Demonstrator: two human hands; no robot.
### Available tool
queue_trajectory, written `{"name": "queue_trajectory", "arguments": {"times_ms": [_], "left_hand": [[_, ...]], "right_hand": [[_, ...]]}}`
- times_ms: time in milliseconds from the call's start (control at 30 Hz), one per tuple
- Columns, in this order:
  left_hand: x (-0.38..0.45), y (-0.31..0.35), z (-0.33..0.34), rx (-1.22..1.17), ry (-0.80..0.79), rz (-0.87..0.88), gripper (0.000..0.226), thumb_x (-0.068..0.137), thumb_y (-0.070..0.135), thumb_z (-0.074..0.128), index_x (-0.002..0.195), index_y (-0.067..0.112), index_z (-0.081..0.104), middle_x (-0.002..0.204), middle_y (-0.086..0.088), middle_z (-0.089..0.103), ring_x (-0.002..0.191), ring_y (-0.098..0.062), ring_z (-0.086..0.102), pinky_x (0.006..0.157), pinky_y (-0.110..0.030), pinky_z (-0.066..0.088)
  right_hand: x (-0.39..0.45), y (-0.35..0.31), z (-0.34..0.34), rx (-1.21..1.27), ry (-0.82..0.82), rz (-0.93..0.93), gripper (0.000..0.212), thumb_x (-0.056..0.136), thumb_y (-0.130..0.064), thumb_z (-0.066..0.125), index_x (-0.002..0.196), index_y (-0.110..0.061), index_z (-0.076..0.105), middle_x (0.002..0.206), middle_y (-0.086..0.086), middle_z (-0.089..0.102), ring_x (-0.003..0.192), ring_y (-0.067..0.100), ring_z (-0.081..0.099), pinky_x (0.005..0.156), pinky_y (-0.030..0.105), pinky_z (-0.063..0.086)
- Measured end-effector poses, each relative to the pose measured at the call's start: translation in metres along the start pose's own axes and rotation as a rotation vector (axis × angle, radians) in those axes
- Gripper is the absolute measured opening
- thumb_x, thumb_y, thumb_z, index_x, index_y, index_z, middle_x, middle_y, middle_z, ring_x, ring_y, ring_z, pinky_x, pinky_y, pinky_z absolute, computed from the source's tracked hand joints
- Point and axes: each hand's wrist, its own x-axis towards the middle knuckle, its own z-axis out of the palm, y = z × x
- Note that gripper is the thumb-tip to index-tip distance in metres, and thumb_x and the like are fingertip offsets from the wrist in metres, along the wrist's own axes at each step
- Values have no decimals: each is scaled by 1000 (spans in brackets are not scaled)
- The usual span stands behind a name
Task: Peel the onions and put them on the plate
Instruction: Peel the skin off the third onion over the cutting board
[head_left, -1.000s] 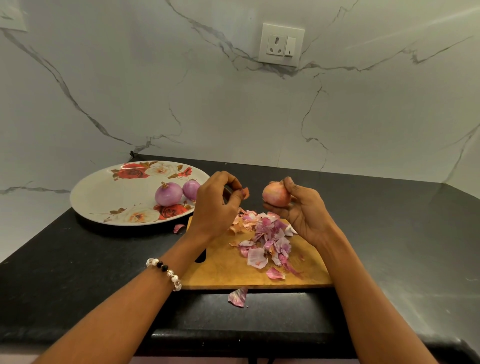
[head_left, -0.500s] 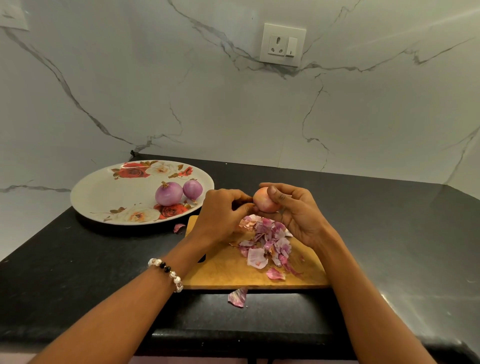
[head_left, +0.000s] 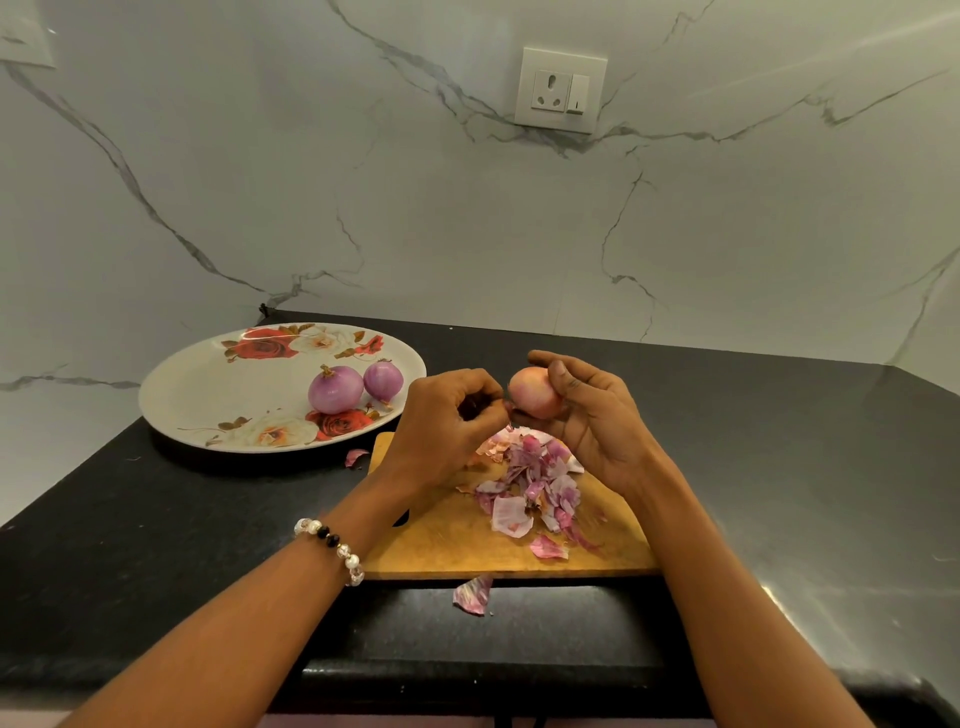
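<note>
Holding an onion (head_left: 535, 392) above the far end of the board (head_left: 441, 540), the right hand (head_left: 597, 421) curls its fingers and thumb round the bulb, thumb on the upper right side. The onion has a pale pink-orange skin. The left hand (head_left: 447, 421) sits just beside it, fingers curled in with the tips meeting at the onion's lower left edge; something dark shows inside the curl, but what it is cannot be told, nor whether the tips pinch a bit of skin. A bead bracelet (head_left: 332, 548) circles the left wrist.

Under the hands a heap of purple and white peels (head_left: 530, 488) lies on the board. One peel (head_left: 472, 595) lies on the counter (head_left: 130, 545) just off the board's near edge, and another small one (head_left: 356, 457) lies between the board and the plate (head_left: 208, 395).

The plate, white with red and cream roses, stands on the counter to the left of the board. Two peeled purple onions rest on its right part, touching or nearly so: the larger (head_left: 335, 389) to the left, the smaller (head_left: 383, 380) to the right.

A socket (head_left: 560, 89) is set in the marble wall behind.
</note>
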Motion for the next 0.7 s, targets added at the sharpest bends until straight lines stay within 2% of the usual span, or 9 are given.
{"name": "queue_trajectory", "arguments": {"times_ms": [233, 333, 400, 500, 600, 700], "left_hand": [[1, -4, 2, 72, 82, -33, 4, 85, 14, 64, 81, 15, 64, 71, 5, 61, 67, -10, 58, 57, -16, 48], [3, -9, 0, 100, 177, -88, 6, 86, 15, 63, 81, 13, 63, 70, 4, 60, 65, -10, 57, 56, -19, 48], [6, -11, -2, 103, 228, -135, 6, 87, 15, 63, 81, 12, 65, 70, 6, 60, 64, -8, 58, 55, -15, 47], [6, -10, -2, 76, 191, -112, 3, 86, 14, 65, 85, 15, 67, 72, 9, 61, 69, -5, 59, 58, -13, 49], [3, -8, 0, 86, 119, -26, 14, 84, 10, 67, 96, 16, 69, 86, 9, 64, 75, -3, 61, 67, -12, 51], [4, -7, -1, 84, 104, 32, 20, 84, 8, 66, 103, 15, 71, 94, 7, 64, 79, -1, 60, 68, -9, 49]], "right_hand": [[-2, -1, 2, -42, -27, 31, 36, 84, -23, 58, 114, -5, 65, 128, 23, 57, 107, 43, 66, 74, 46, 63], [-2, -2, 2, -66, -29, 23, 28, 94, -21, 52, 111, -3, 66, 125, 21, 59, 99, 35, 68, 72, 43, 63], [-2, -3, 2, -49, -10, 8, 27, 100, -18, 47, 112, -3, 65, 127, 21, 57, 98, 33, 67, 72, 43, 63], [-3, -4, 0, -13, 28, -5, 26, 102, -17, 44, 109, -4, 66, 126, 19, 57, 97, 34, 68, 74, 45, 63], [-2, -4, -1, -31, 32, -4, 27, 103, -16, 43, 109, -4, 67, 124, 18, 58, 97, 37, 66, 73, 46, 62], [-2, -4, 0, -66, -3, 1, 27, 102, -16, 44, 111, -4, 67, 123, 22, 60, 95, 38, 67, 72, 47, 62]]}}
